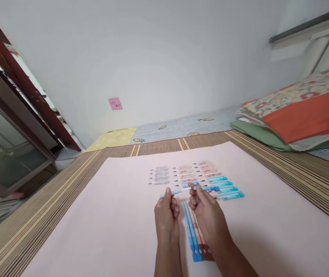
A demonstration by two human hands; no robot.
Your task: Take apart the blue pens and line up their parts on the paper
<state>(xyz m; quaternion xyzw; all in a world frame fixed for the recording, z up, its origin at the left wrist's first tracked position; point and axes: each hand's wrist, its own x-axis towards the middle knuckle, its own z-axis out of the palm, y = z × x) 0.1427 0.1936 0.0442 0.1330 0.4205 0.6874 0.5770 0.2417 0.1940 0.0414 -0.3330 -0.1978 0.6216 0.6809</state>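
My left hand (167, 211) pinches the light blue end of a blue pen (177, 192), held level above the pink sheet. My right hand (206, 211) has its fingers closed around the darker blue side of the same pen. A thin white stretch shows between the two hands; whether the pen is in two parts I cannot tell. Below the hands lie blue pen barrels (191, 234) and pink-and-brown pen barrels (200, 234), partly hidden by my right hand. Just beyond are rows of slim dark-tipped sticks with grey ends (161, 175), pinkish ends (209, 169) and turquoise ends (229, 189).
The pink sheet (109, 219) covers a striped mat (63, 188). Folded bedding (305, 111) is piled at the right, and patterned cloth (178, 126) runs along the white wall. A pink note (115, 103) sticks to the wall. A glazed door (11, 142) stands at the left.
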